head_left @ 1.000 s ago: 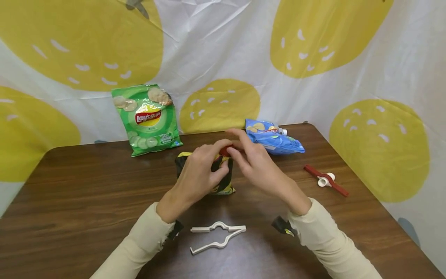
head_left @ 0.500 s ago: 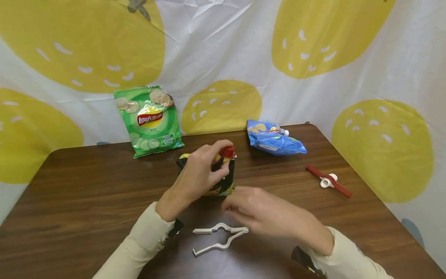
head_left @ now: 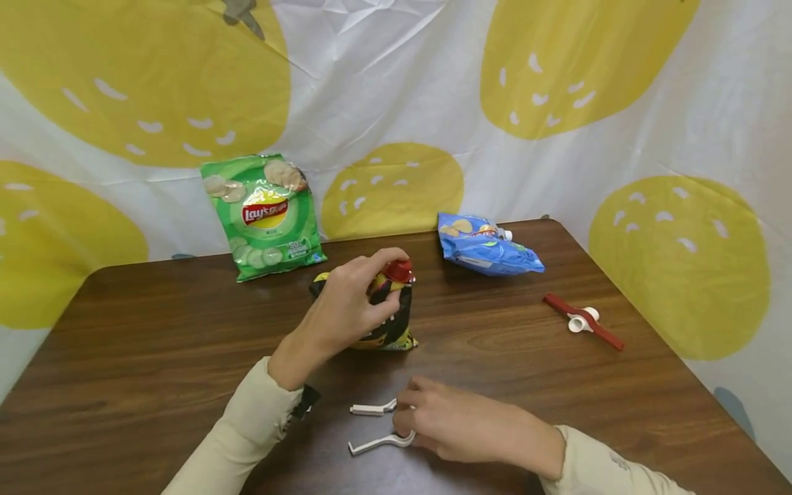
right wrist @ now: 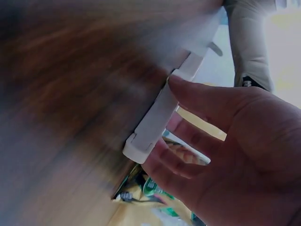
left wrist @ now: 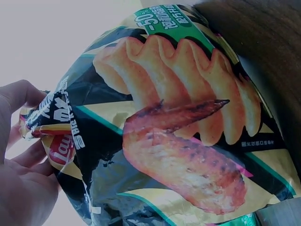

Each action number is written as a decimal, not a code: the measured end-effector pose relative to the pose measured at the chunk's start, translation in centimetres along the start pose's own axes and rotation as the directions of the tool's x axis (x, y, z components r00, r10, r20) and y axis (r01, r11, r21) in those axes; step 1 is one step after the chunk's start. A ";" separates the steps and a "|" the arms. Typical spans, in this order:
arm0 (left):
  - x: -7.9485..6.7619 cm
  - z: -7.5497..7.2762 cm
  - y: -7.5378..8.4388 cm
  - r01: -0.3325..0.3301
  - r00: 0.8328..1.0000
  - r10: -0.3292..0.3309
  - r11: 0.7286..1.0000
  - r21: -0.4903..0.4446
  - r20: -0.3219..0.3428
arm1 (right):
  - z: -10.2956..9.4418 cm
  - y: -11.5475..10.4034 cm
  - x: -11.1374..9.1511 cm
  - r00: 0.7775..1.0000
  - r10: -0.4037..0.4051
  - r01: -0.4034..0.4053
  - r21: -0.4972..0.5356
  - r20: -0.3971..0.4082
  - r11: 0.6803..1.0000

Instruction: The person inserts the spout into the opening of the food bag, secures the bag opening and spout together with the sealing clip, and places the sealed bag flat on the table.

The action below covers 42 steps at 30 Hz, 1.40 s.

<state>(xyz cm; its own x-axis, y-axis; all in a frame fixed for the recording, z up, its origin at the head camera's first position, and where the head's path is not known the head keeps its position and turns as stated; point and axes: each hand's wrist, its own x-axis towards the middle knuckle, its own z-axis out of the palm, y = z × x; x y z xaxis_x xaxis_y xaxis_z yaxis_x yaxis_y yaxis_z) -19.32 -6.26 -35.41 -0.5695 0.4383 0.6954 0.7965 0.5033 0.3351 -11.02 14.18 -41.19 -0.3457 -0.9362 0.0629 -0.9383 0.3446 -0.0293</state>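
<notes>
Head view: soft, even light; pale sheen on table [head_left: 173, 344] by front edge; glints on green bag [head_left: 272, 237] at back edge; shadow under blue bag [head_left: 485, 251] near back right corner. Left wrist view: bluish haze, whites blown out, black bag [left wrist: 162, 127] fairly sharp. Right wrist view: glare beyond sleeve [right wrist: 249, 44], table blurred, streaky.

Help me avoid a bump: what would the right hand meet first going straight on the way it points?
The white clip, which the right hand touches; beyond it, probably the left sleeve, though its height is unclear.
</notes>
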 end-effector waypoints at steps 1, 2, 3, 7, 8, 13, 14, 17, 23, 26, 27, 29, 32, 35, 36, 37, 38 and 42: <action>0.0 0.0 0.0 0.002 1.000 -0.002 1.000 -0.003 0.004 | 0.0 0.1 -0.1 1.000 0.004 -0.004 0.013 0.001 1.000; 0.0 -0.1 0.0 0.003 1.000 -0.003 1.000 -0.005 0.008 | -0.1 0.3 -0.3 1.000 0.010 -0.010 0.034 0.003 0.999; 0.0 -0.1 0.0 0.005 1.000 -0.005 1.000 -0.007 0.011 | -0.2 0.5 -0.4 1.000 0.016 -0.016 0.056 0.002 0.998; 0.0 -0.2 0.0 0.005 1.000 -0.005 1.000 -0.009 0.017 | -0.7 1.3 -1.7 0.998 0.041 -0.034 0.149 -0.041 0.988; 0.0 -0.2 0.0 0.005 1.000 -0.005 1.000 -0.009 0.017 | -0.9 1.5 -2.1 0.997 0.051 -0.041 0.166 -0.057 0.985; 0.1 -0.2 -0.1 0.008 1.000 -0.008 1.000 -0.015 0.021 | -2.3 2.5 -4.3 0.984 0.120 -0.087 0.227 -0.134 0.970; 0.1 -0.2 -0.2 0.009 1.000 -0.009 1.000 -0.015 0.021 | -2.7 2.7 -4.8 0.979 0.138 -0.101 0.234 -0.147 0.967; 0.0 -0.3 -0.4 0.013 1.000 -0.013 1.000 -0.011 0.021 | -3.9 3.5 -6.0 0.962 0.205 -0.156 0.251 -0.181 0.955; -0.3 -0.5 -0.7 0.022 1.000 -0.022 1.000 0.000 0.015 | -6.1 5.3 -7.0 0.908 0.306 -0.253 0.207 -0.285 0.945; -0.4 -0.5 -0.8 0.018 1.000 -0.018 1.000 -0.005 0.011 | -6.8 6.1 -6.6 0.891 0.318 -0.266 0.195 -0.324 0.944; -0.4 -0.5 -0.8 0.015 1.000 -0.015 1.000 -0.007 0.010 | -6.9 6.4 -6.4 0.887 0.320 -0.266 0.199 -0.331 0.943; -0.3 -0.5 -0.8 0.009 1.000 -0.009 1.000 -0.011 0.007 | -7.1 6.7 -5.9 0.883 0.321 -0.264 0.203 -0.341 0.943; -0.3 -0.4 -0.8 -0.003 1.000 0.003 1.000 -0.020 0.006 | -7.3 7.1 -5.0 0.880 0.313 -0.250 0.212 -0.357 0.945; -0.2 -0.4 -0.8 -0.008 1.000 0.008 1.000 -0.027 0.010 | -7.6 7.4 -4.1 0.878 0.305 -0.232 0.231 -0.369 0.945; -0.2 -0.4 -0.7 -0.011 1.000 0.011 1.000 -0.029 0.012 | -7.7 7.4 -3.9 0.877 0.303 -0.225 0.238 -0.372 0.945; -0.1 -0.4 -0.7 -0.012 1.000 0.013 0.999 -0.031 0.014 | -7.8 7.5 -3.6 0.878 0.299 -0.218 0.245 -0.374 0.945; -0.1 -0.4 -0.6 -0.014 1.000 0.015 0.999 -0.037 0.018 | -7.9 7.5 -3.3 0.878 0.294 -0.210 0.249 -0.377 0.946; 0.0 -0.3 -0.4 -0.022 0.999 0.024 0.998 -0.062 0.032 | -8.3 7.5 -2.0 0.883 0.275 -0.186 0.254 -0.381 0.949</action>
<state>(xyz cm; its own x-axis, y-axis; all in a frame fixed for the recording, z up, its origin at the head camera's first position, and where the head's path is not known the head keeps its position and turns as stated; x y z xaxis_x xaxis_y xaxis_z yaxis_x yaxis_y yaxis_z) -19.53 -6.66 -35.36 -0.5563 0.4740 0.6825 0.8200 0.4463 0.3585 -17.45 19.24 -33.28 -0.5651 -0.7058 0.4272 -0.8250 0.4832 -0.2931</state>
